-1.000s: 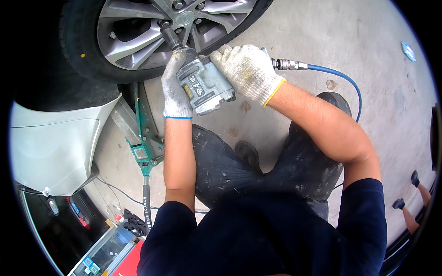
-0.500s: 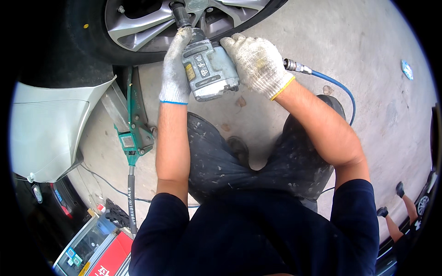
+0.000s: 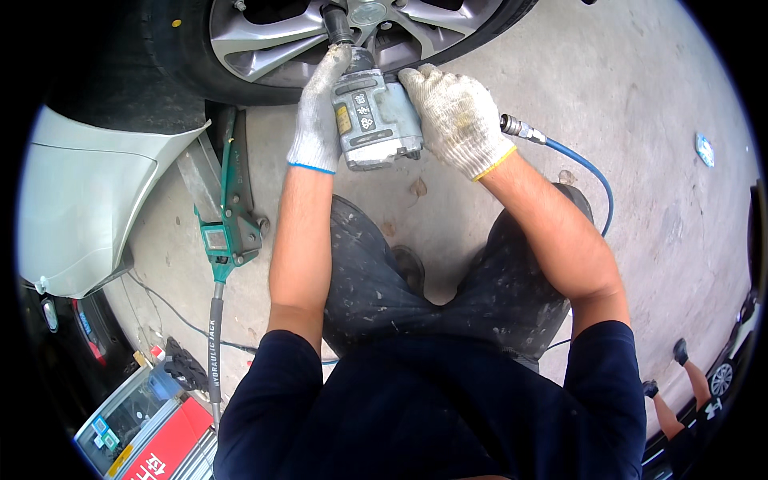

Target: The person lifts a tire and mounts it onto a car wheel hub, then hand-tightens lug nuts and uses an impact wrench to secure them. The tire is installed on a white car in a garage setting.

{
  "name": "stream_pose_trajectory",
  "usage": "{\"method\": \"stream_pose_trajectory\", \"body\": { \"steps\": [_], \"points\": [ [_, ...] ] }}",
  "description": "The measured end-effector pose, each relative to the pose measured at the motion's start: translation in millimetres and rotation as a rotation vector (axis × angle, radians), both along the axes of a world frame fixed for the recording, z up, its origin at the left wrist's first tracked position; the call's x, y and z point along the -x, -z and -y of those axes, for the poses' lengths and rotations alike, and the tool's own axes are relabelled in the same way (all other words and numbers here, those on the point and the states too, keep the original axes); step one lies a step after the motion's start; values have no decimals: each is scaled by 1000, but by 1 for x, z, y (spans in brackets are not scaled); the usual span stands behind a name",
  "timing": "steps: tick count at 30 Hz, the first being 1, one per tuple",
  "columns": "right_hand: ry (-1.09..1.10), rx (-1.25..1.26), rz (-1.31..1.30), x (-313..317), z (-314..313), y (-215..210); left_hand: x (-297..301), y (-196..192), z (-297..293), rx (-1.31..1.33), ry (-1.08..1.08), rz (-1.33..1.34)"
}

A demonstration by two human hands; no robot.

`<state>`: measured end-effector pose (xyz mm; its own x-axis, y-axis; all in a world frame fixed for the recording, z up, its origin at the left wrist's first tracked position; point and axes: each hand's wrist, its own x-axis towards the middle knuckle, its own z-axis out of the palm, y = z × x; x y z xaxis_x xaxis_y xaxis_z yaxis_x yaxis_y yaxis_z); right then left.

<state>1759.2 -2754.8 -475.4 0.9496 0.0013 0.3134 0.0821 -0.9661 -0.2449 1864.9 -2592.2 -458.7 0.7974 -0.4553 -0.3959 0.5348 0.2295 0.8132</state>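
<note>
A grey air impact wrench (image 3: 382, 120) is held between my two gloved hands, its dark socket (image 3: 337, 26) reaching in among the spokes of a silver alloy wheel (image 3: 268, 36). My left hand (image 3: 319, 112), in a white knit glove with a blue cuff, wraps the wrench's left side near its nose. My right hand (image 3: 460, 116), in a soiled white glove with a yellow cuff, is closed around the handle side, which it mostly hides. From beside that hand a metal coupling (image 3: 522, 128) leads into a blue air hose (image 3: 588, 168). Whether the socket sits on a nut cannot be made out.
A green hydraulic floor jack (image 3: 228, 232) with a long handle (image 3: 214, 344) stands at the left, by a pale car body panel (image 3: 88, 184). A red-fronted cabinet (image 3: 172, 440) is lower left. A blue-white scrap (image 3: 704, 150) lies right; another person's legs (image 3: 680, 392) show lower right.
The view has shifted slightly, so the wheel, jack and cabinet appear in different places. Both hands keep their hold on the impact wrench, and its socket stays at the wheel.
</note>
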Motion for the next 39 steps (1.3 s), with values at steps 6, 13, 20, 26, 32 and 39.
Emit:
{"method": "stream_pose_trajectory", "body": {
  "steps": [6, 13, 20, 26, 32, 39],
  "points": [
    [88, -33, -36, -3, -1, 7, -3, 1, 5, -30, -45, 26],
    [85, 11, -121, -2, 1, -1, -2, -1, 10, -49, -82, 27],
    [47, 54, -65, -1, 1, -9, -2, -1, 9, -31, -96, 60],
    [34, 52, -57, -2, 2, -4, -2, -6, 11, 9, -70, 12],
    [34, 34, -91, 2, 2, -6, 1, -7, 12, -62, -86, 32],
    [8, 18, -69, -4, 4, -9, -3, -6, 11, 4, -96, 10]
  ]
}}
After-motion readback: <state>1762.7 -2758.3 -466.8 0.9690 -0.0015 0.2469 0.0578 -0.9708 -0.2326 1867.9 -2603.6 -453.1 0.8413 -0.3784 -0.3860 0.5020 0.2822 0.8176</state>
